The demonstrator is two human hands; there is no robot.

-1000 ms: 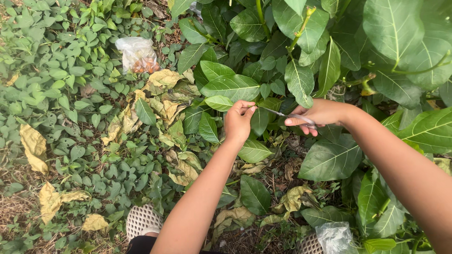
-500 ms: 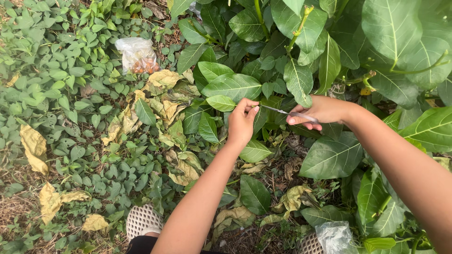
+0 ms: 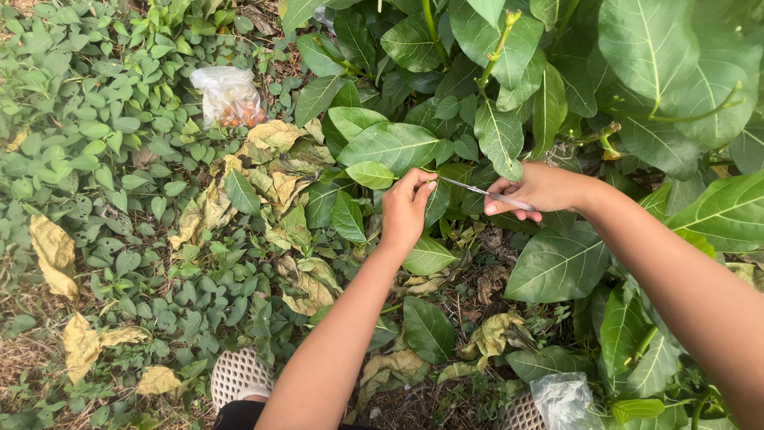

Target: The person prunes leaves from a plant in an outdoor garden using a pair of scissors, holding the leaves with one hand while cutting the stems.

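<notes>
- Scissors (image 3: 477, 189), centre of the frame, lie lengthwise left to right, tips toward the left hand (image 3: 403, 211).
- Right hand (image 3: 535, 189) fingers clamp the handles.
- Left fingers pinch a small leaf's (image 3: 371, 174) stem, beside the tips.

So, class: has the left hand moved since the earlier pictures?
Yes. The left hand has risen slightly toward the small leaf it pinches at the stem, nearer the scissors tip.

green leaf (image 3: 371, 173), silver scissors (image 3: 477, 190), yellowed fallen leaves (image 3: 52, 253), white mesh shoe (image 3: 240, 372)
</notes>
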